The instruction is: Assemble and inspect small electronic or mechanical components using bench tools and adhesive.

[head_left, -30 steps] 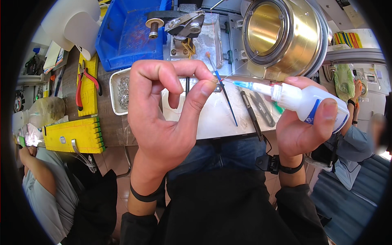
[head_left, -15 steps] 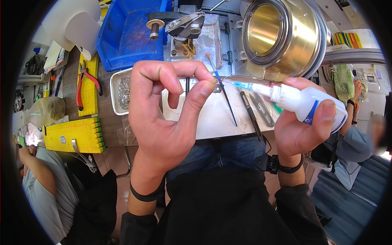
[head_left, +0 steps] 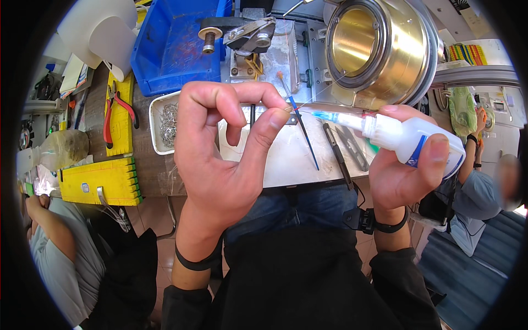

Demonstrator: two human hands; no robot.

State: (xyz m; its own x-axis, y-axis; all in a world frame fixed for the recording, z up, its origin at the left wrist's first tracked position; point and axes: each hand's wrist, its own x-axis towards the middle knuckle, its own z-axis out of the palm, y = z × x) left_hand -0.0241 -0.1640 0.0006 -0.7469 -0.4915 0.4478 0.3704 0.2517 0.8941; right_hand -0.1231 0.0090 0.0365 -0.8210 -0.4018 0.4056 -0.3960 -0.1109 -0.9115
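Observation:
My left hand [head_left: 223, 143] is closed in a pinch, thumb against forefinger, on a small thin gold-coloured piece [head_left: 289, 109], mostly hidden by the fingertips. In my right hand [head_left: 410, 176] lies a white squeeze bottle [head_left: 412, 140] with a blue label, tilted so that its blue needle tip [head_left: 324, 115] points left at the pinch. A narrow gap seems to separate the tip from my left fingers. Below and behind the tip, a blue fine brush [head_left: 306, 138] rests on the white work surface [head_left: 280, 165].
A large brass-coloured cylinder [head_left: 410, 55] stands at the back right, beside a metal clamp [head_left: 250, 34]. A blue bin [head_left: 179, 49], a white tray [head_left: 155, 129] of small metal pieces and red pliers [head_left: 108, 118] are on the left. Tweezers [head_left: 352, 147] lie near my right hand. Other people sit on both sides.
The bottle in my right hand has shifted very slightly left and tilted a little. My left hand holds its pinch in the same place.

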